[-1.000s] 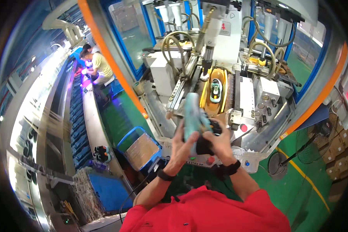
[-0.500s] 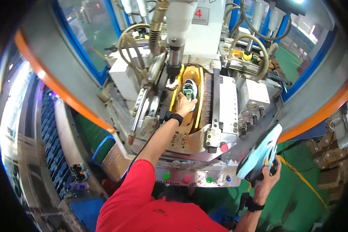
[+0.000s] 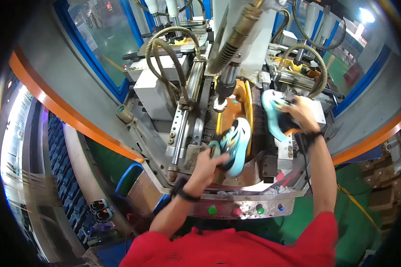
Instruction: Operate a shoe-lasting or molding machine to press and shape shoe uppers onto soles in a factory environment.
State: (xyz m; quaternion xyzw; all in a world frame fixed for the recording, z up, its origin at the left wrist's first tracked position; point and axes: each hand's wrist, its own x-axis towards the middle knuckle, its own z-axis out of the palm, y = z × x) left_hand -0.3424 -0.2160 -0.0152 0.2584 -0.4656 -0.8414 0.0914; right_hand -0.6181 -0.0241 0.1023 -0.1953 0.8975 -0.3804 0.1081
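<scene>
My left hand [image 3: 204, 169] grips a sneaker [image 3: 239, 144] with a pale teal sole and dark upper, tilted over the front of the press's yellow-edged trough [image 3: 250, 100]. My right hand [image 3: 302, 115] is closed round another sneaker [image 3: 272, 111] of like colours, to the right of the trough; motion blurs it a little. Above the trough hangs a dark press rod [image 3: 227, 82] with a white tip. The fingers under each shoe are partly hidden.
Hoses [image 3: 173, 58], a white box [image 3: 153, 95] and metal rails flank the trough. A button panel [image 3: 225, 210] runs along the front. Orange-edged guards [image 3: 75, 122] curve at both sides. On the left, a pair of shoes [image 3: 101, 210] lies beside the blue conveyor [image 3: 62, 164].
My left hand has lifted a sneaker from the trough and drawn it nearer. My right hand has carried its sneaker from the lower right up beside the trough. The view has shifted.
</scene>
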